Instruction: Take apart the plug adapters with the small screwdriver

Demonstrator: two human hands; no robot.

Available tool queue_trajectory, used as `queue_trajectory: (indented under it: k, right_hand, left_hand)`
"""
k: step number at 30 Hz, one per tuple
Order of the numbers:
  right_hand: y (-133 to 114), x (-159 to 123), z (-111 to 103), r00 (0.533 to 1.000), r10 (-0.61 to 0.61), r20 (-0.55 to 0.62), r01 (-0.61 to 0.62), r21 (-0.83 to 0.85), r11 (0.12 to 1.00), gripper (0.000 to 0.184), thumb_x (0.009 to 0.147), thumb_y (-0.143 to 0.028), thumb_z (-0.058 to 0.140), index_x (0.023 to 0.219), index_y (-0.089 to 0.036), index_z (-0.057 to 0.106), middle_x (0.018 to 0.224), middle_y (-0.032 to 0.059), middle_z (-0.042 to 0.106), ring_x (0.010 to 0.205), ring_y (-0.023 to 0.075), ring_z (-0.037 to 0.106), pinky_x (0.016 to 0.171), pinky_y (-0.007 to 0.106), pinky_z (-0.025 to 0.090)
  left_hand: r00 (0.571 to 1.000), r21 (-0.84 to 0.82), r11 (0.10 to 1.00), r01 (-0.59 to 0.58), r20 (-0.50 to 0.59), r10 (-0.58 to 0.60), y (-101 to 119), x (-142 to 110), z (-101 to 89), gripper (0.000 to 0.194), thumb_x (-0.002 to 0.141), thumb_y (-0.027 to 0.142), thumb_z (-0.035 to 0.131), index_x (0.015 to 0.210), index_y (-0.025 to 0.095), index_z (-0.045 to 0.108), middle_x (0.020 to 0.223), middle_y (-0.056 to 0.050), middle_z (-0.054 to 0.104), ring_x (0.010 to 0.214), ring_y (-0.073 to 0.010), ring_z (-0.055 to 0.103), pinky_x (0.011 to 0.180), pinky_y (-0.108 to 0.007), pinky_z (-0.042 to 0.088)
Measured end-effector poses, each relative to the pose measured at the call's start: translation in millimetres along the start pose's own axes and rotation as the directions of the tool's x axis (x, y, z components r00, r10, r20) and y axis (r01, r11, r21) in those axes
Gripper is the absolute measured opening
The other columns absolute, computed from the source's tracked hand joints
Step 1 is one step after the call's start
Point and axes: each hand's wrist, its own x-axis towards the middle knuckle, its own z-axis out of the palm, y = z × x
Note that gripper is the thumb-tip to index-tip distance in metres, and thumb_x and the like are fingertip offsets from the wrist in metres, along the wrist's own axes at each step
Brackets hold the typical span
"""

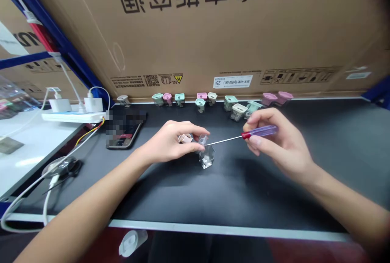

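My left hand [172, 141] is closed round a small beige plastic piece [185, 137] joined to a clear plastic part [206, 156] that rests on the black table [231, 190]. My right hand [272, 141] pinches a small screwdriver [258, 132] with a purple and red handle. Its thin metal shaft points left, and the tip meets the clear part beside my left fingers.
Several small green, pink and beige plastic pieces [201, 101] line the back of the table under a big cardboard box [213, 27]. A phone [123, 133] lies at left, near a white power strip [73, 115] with chargers and cables. A white table adjoins on the left.
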Motion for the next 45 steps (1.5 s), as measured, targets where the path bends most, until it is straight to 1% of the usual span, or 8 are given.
queue_trajectory:
  k: [5, 9, 14, 20, 25, 31, 36, 45]
  right_hand:
    - [0.6, -1.0, 1.0, 0.995, 0.098, -0.017, -0.097, 0.034, 0.995, 0.009, 0.101, -0.034, 0.059, 0.106, -0.026, 0.06, 0.06, -0.0055, 0.041, 0.05, 0.0111, 0.039, 0.046, 0.026, 0.036]
    - [0.7, 0.1, 0.5, 0.999, 0.049, 0.02, -0.05, 0.044, 0.998, 0.016, 0.095, -0.028, 0.068, 0.108, -0.026, 0.058, 0.076, -0.0011, 0.056, 0.057, 0.0131, 0.049, 0.049, 0.028, 0.042]
    - [2.1, 1.0, 1.7, 0.993, 0.115, -0.004, -0.114, 0.058, 0.992, 0.011, 0.099, -0.032, 0.064, 0.107, -0.026, 0.06, 0.059, -0.0063, 0.043, 0.047, 0.0105, 0.039, 0.044, 0.026, 0.036]
    - [4.9, 2.4, 1.1, 0.997, 0.08, 0.007, -0.08, 0.087, 0.993, 0.021, 0.09, -0.027, 0.074, 0.108, -0.025, 0.062, 0.085, 0.0005, 0.059, 0.061, 0.0134, 0.055, 0.051, 0.029, 0.045]
    - [2.0, 2.3, 3.9, 0.99, 0.144, 0.012, -0.144, 0.133, 0.981, 0.01, 0.099, -0.033, 0.063, 0.104, -0.024, 0.06, 0.062, -0.0055, 0.047, 0.051, 0.0109, 0.045, 0.046, 0.026, 0.038]
    - [-0.1, 1.3, 4.3, 0.994, 0.112, 0.016, -0.113, 0.119, 0.986, 0.019, 0.092, -0.027, 0.072, 0.107, -0.023, 0.06, 0.081, -0.0009, 0.059, 0.06, 0.0124, 0.054, 0.05, 0.028, 0.044]
    - [-0.9, 2.8, 5.9, 0.986, 0.169, -0.001, -0.167, 0.125, 0.978, 0.014, 0.099, -0.037, 0.063, 0.102, -0.024, 0.06, 0.058, -0.0061, 0.047, 0.049, 0.0113, 0.045, 0.047, 0.026, 0.038]
    - [0.3, 0.7, 3.0, 0.989, 0.146, -0.004, -0.144, 0.115, 0.983, 0.017, 0.093, -0.034, 0.072, 0.102, -0.025, 0.061, 0.077, -0.0009, 0.059, 0.06, 0.0143, 0.056, 0.051, 0.028, 0.045]
  left_hand:
    - [1.0, 0.01, 1.0, -0.014, 0.013, 0.014, -0.5, -0.8, 0.8, 0.031, 0.085, 0.027, 0.079, 0.114, 0.017, 0.076, 0.098, -0.005, 0.076, 0.08, -0.011, 0.064, 0.073, -0.02, 0.049]
    - [1.0, 0.022, 1.0, -0.022, 0.017, 0.021, -1.2, -0.8, 1.3, 0.032, 0.085, 0.028, 0.078, 0.115, 0.017, 0.076, 0.099, -0.006, 0.076, 0.082, -0.0119, 0.065, 0.072, -0.02, 0.05]
    - [1.0, 0.015, 1.0, -0.014, 0.02, 0.014, -1.1, -0.3, 3.0, 0.031, 0.085, 0.028, 0.078, 0.114, 0.017, 0.076, 0.1, -0.006, 0.076, 0.082, -0.0122, 0.066, 0.071, -0.02, 0.052]
    - [1.0, 0.017, 1.0, -0.02, 0.007, 0.02, -2.1, -1.0, 3.1, 0.032, 0.085, 0.028, 0.079, 0.115, 0.017, 0.076, 0.1, -0.006, 0.076, 0.082, -0.0116, 0.066, 0.072, -0.019, 0.052]
    - [1.0, 0.024, 0.999, -0.024, 0.012, 0.024, -2.3, -0.9, 3.9, 0.031, 0.085, 0.028, 0.078, 0.115, 0.017, 0.075, 0.102, -0.006, 0.076, 0.083, -0.0123, 0.066, 0.071, -0.02, 0.053]
    - [0.999, 0.033, 0.999, -0.035, 0.011, 0.035, -3.0, -0.6, 3.9, 0.032, 0.086, 0.028, 0.078, 0.115, 0.017, 0.075, 0.102, -0.006, 0.076, 0.083, -0.0122, 0.066, 0.072, -0.021, 0.052]
    - [0.999, 0.044, 0.998, -0.047, 0.017, 0.047, -3.1, -0.2, 2.9, 0.032, 0.086, 0.029, 0.078, 0.116, 0.017, 0.075, 0.103, -0.006, 0.077, 0.086, -0.0135, 0.067, 0.073, -0.022, 0.051]
    - [0.998, 0.056, 0.996, -0.068, 0.012, 0.067, -2.1, -2.2, 2.7, 0.031, 0.087, 0.029, 0.077, 0.116, 0.018, 0.074, 0.109, -0.005, 0.077, 0.09, -0.0132, 0.067, 0.075, -0.022, 0.05]
